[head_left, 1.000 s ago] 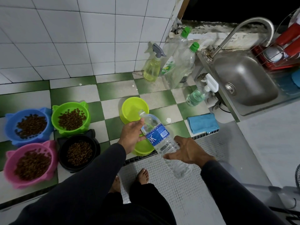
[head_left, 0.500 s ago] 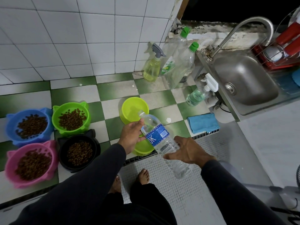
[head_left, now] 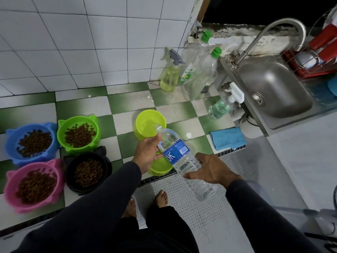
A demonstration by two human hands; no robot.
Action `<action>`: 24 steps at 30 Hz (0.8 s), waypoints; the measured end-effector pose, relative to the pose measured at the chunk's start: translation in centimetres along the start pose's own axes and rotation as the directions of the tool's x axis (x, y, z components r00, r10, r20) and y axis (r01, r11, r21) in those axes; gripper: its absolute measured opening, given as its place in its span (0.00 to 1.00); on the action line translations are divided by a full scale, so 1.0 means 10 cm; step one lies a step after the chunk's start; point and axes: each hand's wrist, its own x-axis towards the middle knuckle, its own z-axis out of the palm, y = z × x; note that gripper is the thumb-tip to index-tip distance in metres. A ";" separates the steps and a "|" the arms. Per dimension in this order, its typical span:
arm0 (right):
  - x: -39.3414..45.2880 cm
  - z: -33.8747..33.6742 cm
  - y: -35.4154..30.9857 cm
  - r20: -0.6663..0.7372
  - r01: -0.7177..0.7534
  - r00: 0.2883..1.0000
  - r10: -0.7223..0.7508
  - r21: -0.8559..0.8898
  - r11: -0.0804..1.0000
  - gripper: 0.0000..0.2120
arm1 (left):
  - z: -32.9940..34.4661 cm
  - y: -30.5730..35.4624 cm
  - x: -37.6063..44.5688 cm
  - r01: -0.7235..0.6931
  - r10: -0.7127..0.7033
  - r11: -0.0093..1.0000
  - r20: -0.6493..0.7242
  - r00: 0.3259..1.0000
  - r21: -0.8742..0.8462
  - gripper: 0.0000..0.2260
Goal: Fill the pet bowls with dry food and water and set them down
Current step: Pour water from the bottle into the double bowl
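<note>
A clear water bottle [head_left: 182, 161] with a blue label was held tipped in the middle of the frame, its open mouth over a yellow-green bowl [head_left: 149, 123] on the checked floor. The left hand [head_left: 148, 152] was wrapped around the bottle's upper part, and the right hand [head_left: 209, 168] was curled around its lower half. A second yellow-green bowl [head_left: 160, 168] was mostly hidden behind the left hand and the bottle.

At the left of the frame, four bowls were seen close together, all filled with brown dry food: a blue bowl [head_left: 29, 141], a green bowl [head_left: 78, 132], a pink bowl [head_left: 32, 185] and a black bowl [head_left: 87, 172].

A folded blue cloth [head_left: 227, 137] was laid just right of the bottle. Above it, a spray bottle [head_left: 170, 75] and two tall bottles with green caps [head_left: 202, 70] were stood by the white tiled wall. A metal sink [head_left: 273, 88] with a curved tap was seen at the upper right, with a small pump bottle [head_left: 220, 106] beside it. Bare feet [head_left: 160, 198] were seen at the bottom
</note>
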 end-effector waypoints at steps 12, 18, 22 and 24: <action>0.03 0.01 0.01 -0.003 0.015 1.000 -0.015 -0.030 0.999 0.34 | 0.01 0.03 -0.04 0.000 0.000 1.000 -0.010 1.000 0.010 0.19; 0.04 0.03 0.04 -0.002 0.014 1.000 -0.014 -0.020 1.000 0.36 | 0.01 0.04 -0.04 -0.002 0.003 1.000 -0.019 1.000 0.012 0.19; 0.04 0.04 0.04 -0.013 0.009 1.000 -0.009 0.000 1.000 0.36 | 0.03 0.09 -0.08 -0.024 0.024 1.000 -0.011 1.000 0.010 0.16; 0.04 0.05 0.04 -0.022 0.004 1.000 -0.004 0.032 0.999 0.34 | 0.05 0.13 -0.10 -0.049 0.049 0.999 -0.004 0.999 0.005 0.16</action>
